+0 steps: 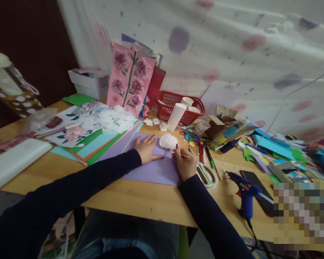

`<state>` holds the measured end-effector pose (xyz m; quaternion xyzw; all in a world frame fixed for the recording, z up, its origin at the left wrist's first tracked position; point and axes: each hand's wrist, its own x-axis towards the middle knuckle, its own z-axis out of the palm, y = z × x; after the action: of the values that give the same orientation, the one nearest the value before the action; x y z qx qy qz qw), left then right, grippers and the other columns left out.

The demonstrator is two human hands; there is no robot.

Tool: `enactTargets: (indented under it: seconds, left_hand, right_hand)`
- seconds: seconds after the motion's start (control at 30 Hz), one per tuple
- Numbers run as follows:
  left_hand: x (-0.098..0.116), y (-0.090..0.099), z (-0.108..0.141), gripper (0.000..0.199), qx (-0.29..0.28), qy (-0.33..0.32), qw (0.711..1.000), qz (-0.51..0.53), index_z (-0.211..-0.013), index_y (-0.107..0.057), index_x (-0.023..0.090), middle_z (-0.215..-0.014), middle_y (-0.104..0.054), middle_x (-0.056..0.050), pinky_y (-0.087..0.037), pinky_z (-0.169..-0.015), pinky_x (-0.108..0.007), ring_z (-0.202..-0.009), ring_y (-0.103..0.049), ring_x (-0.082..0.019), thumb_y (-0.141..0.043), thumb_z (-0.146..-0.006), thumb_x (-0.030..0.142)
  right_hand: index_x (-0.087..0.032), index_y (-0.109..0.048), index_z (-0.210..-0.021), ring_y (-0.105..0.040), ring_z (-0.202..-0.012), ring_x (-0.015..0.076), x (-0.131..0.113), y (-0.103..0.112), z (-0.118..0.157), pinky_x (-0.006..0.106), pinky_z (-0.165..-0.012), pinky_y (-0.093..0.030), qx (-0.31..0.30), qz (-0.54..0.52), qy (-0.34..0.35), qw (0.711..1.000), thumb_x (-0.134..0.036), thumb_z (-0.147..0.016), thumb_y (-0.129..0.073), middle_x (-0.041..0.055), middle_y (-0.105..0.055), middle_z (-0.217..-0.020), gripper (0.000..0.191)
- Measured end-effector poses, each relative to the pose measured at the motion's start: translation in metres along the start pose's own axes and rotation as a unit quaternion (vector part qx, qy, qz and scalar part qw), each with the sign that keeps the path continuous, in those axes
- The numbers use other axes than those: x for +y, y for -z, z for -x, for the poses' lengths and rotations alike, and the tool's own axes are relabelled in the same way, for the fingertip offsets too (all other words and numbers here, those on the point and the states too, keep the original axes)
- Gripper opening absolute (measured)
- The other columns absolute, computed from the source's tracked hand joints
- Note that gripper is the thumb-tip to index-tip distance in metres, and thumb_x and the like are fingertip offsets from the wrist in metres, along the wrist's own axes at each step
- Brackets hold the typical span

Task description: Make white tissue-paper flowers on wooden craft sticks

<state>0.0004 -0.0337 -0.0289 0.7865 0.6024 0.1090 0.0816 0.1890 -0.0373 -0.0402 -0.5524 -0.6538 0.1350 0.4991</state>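
Observation:
A sheet of purple paper [151, 169] lies on the table before me, with a ruffled white paper flower [168, 141] on its upper part. My left hand [146, 148] rests flat on the sheet, fingers spread, to the left of the flower. Pinched in my right hand [185, 162] is a thin wooden stick [185, 155]; whether it is a brush or a pencil I cannot tell, as its tip is hard to make out. The right fingertips are close to the flower's lower right edge. Beside that hand lie light-handled scissors [206, 174].
A blue glue gun [245, 190] with a lit red light stands at the right by a phone [256, 190]. Behind are a red basket [166, 108], a white roll [176, 117], a paper cup [202, 126] and a pink flower picture [131, 79]. Coloured sheets [97, 144] lie left.

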Motion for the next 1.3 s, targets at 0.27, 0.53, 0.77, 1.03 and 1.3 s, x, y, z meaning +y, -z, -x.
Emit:
enactTargets:
  seconds: [0.27,0.53,0.77,1.03,1.3]
  left_hand:
    - [-0.002,-0.001,0.000,0.078,0.006,-0.006,1.000,-0.009,-0.139,-0.041,0.018,-0.150,-0.034,-0.016,-0.022,-0.107,-0.059,-0.137,-0.030,-0.034,-0.051,-0.078,0.066]
    - [-0.002,-0.003,0.001,0.078,0.017,-0.005,1.000,-0.011,-0.139,-0.042,0.019,-0.150,-0.035,-0.015,-0.024,-0.107,-0.058,-0.137,-0.031,-0.034,-0.047,-0.078,0.068]
    - [0.000,-0.006,0.000,0.080,0.029,-0.001,0.999,-0.017,-0.138,-0.042,0.016,-0.149,-0.036,-0.017,-0.026,-0.105,-0.058,-0.136,-0.032,-0.035,-0.046,-0.079,0.069]
    - [0.006,-0.001,0.001,0.076,0.024,0.008,0.999,-0.021,-0.138,-0.042,0.016,-0.149,-0.036,-0.017,-0.027,-0.105,-0.058,-0.135,-0.033,-0.034,-0.047,-0.081,0.065]
    - [0.004,-0.003,0.000,0.076,0.025,0.003,0.999,-0.025,-0.139,-0.041,0.015,-0.149,-0.036,-0.017,-0.025,-0.106,-0.059,-0.136,-0.032,-0.036,-0.046,-0.082,0.065]
  right_hand:
    - [-0.014,-0.065,-0.056,-0.052,-0.035,0.0125,-0.011,0.004,-0.007,0.023,-0.038,-0.041,0.080,-0.129,-0.119,0.981,-0.059,-0.081,-0.055,0.0014,-0.056,-0.041,0.052]
    - [-0.014,-0.066,-0.059,-0.052,-0.037,0.0115,-0.012,0.005,-0.008,0.022,-0.039,-0.042,0.091,-0.124,-0.082,0.985,-0.058,-0.083,-0.052,0.0006,-0.055,-0.042,0.052]
    - [-0.014,-0.066,-0.058,-0.052,-0.037,0.0116,-0.007,0.005,-0.010,0.022,-0.040,-0.041,0.078,-0.091,-0.082,0.989,-0.060,-0.084,-0.049,0.0001,-0.054,-0.041,0.055]
    - [-0.013,-0.070,-0.063,-0.055,-0.040,0.0129,-0.010,-0.004,-0.007,0.023,-0.042,-0.042,0.000,-0.140,-0.087,0.986,-0.060,-0.079,-0.056,0.0017,-0.060,-0.044,0.051]
    - [-0.011,-0.074,-0.078,-0.059,-0.045,0.0137,-0.005,-0.005,-0.010,0.024,-0.047,-0.047,-0.002,-0.158,-0.104,0.982,-0.060,-0.079,-0.056,0.0032,-0.065,-0.051,0.053]
